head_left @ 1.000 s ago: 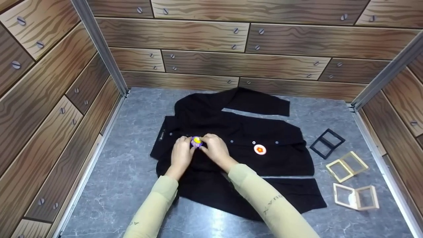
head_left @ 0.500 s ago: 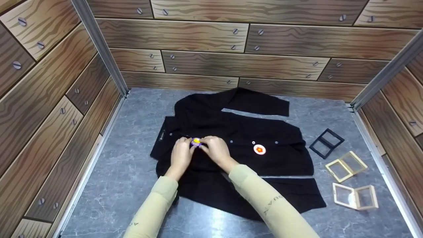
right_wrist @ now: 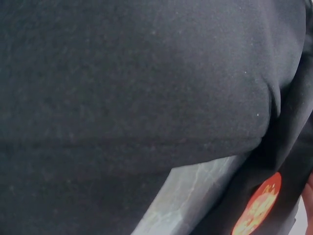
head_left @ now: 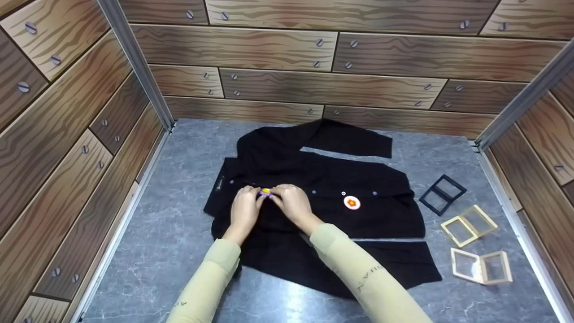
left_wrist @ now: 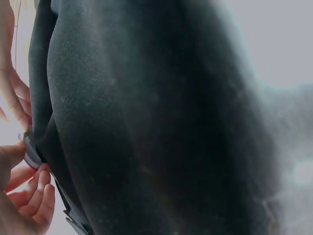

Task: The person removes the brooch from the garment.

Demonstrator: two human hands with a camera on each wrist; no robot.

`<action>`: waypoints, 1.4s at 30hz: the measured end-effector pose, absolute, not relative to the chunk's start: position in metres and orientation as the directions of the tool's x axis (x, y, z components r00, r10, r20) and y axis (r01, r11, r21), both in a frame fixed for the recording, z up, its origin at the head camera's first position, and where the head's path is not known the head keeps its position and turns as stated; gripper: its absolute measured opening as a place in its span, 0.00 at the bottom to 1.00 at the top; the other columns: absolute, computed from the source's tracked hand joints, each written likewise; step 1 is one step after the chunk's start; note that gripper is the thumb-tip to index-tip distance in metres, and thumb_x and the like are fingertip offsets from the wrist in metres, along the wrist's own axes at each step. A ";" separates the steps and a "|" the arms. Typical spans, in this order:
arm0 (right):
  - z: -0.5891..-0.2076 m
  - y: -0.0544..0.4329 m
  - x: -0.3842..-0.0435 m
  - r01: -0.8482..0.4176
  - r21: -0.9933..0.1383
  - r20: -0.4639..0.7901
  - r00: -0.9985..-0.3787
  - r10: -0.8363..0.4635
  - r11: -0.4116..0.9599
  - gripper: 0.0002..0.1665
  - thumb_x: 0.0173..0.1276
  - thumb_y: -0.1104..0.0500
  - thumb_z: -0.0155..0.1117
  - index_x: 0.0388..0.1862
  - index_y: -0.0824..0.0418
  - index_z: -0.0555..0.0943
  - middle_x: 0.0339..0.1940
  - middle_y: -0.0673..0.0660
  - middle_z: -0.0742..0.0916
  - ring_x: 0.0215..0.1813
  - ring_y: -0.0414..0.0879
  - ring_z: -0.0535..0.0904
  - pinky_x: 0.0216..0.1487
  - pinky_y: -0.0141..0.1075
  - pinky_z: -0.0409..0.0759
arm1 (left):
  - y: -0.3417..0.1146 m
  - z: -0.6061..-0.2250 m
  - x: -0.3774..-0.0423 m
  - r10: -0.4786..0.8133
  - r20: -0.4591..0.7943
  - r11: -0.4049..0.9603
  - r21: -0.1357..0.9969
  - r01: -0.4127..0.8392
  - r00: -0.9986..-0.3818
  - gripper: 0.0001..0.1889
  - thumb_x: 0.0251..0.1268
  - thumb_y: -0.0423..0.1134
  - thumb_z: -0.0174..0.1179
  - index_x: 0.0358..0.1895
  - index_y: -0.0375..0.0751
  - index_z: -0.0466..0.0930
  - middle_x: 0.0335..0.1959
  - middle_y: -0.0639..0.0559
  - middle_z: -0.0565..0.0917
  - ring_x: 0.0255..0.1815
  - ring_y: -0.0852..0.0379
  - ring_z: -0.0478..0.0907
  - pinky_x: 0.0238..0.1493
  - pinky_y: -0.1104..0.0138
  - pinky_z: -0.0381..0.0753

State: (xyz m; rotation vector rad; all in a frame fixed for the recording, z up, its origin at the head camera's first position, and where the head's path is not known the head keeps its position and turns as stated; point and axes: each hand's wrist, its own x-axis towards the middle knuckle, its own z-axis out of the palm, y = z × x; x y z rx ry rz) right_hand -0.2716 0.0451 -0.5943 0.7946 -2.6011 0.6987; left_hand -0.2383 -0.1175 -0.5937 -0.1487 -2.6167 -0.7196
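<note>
A black button-front shirt [head_left: 278,152] lies spread on the grey floor. Both hands meet over its front near the collar, at a small round purple and yellow badge [head_left: 266,192]. My left hand [head_left: 244,210] pinches the badge from the left, while my right hand [head_left: 293,202] pinches its right side. Fingers hide part of the badge, which is tilted so that only a narrow strip of its face shows in the head view. Seen from the left wrist, the badge's dark edge [left_wrist: 32,152] sits against raised cloth between the fingertips.
A white round badge with an orange flower [head_left: 352,202] sits on the shirt, right of the hands. To the right lie three hinged frames standing or lying open: black [head_left: 443,194], yellow [head_left: 469,226] and cream [head_left: 481,267]. Wood-patterned panels [head_left: 278,49] surround the floor.
The badge has tilted between the fingers, so less of its face shows in the head view now. Both hands stay in nearly the same place on the shirt.
</note>
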 end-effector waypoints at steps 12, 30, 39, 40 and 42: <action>-0.593 0.044 -0.272 -0.606 -0.345 0.454 -0.776 -0.438 0.717 0.07 0.71 0.59 0.73 0.43 0.59 0.93 0.42 0.54 0.94 0.48 0.51 0.91 0.54 0.44 0.88 | -0.119 -0.595 -0.239 0.009 0.460 0.874 0.428 0.231 -0.888 0.11 0.69 0.38 0.71 0.46 0.32 0.91 0.40 0.41 0.90 0.44 0.41 0.87 0.50 0.52 0.86; -0.596 0.043 -0.272 -0.614 -0.350 0.475 -0.767 -0.431 0.707 0.06 0.71 0.58 0.72 0.39 0.59 0.92 0.39 0.53 0.94 0.46 0.50 0.90 0.51 0.43 0.88 | -0.123 -0.598 -0.241 0.033 0.481 0.890 0.385 0.244 -0.876 0.11 0.70 0.39 0.70 0.47 0.34 0.91 0.43 0.41 0.90 0.46 0.41 0.86 0.50 0.51 0.86; -0.598 0.043 -0.271 -0.595 -0.368 0.454 -0.785 -0.420 0.715 0.07 0.72 0.58 0.71 0.40 0.58 0.92 0.39 0.53 0.94 0.44 0.50 0.91 0.50 0.44 0.88 | -0.124 -0.601 -0.243 0.051 0.486 0.893 0.369 0.258 -0.872 0.08 0.68 0.32 0.69 0.47 0.35 0.91 0.43 0.42 0.91 0.46 0.43 0.87 0.51 0.53 0.87; -0.598 0.043 -0.271 -0.594 -0.369 0.457 -0.786 -0.417 0.715 0.06 0.72 0.58 0.71 0.40 0.58 0.93 0.39 0.53 0.94 0.44 0.51 0.91 0.50 0.44 0.88 | -0.124 -0.601 -0.244 0.057 0.490 0.893 0.364 0.263 -0.870 0.08 0.68 0.32 0.69 0.46 0.34 0.91 0.42 0.42 0.91 0.45 0.43 0.88 0.51 0.53 0.87; -0.597 0.043 -0.271 -0.591 -0.374 0.460 -0.787 -0.411 0.715 0.06 0.72 0.59 0.72 0.41 0.58 0.93 0.39 0.54 0.94 0.45 0.51 0.91 0.50 0.45 0.88 | -0.124 -0.600 -0.246 0.070 0.498 0.894 0.353 0.275 -0.864 0.07 0.67 0.31 0.69 0.46 0.34 0.91 0.42 0.42 0.91 0.44 0.43 0.88 0.50 0.53 0.87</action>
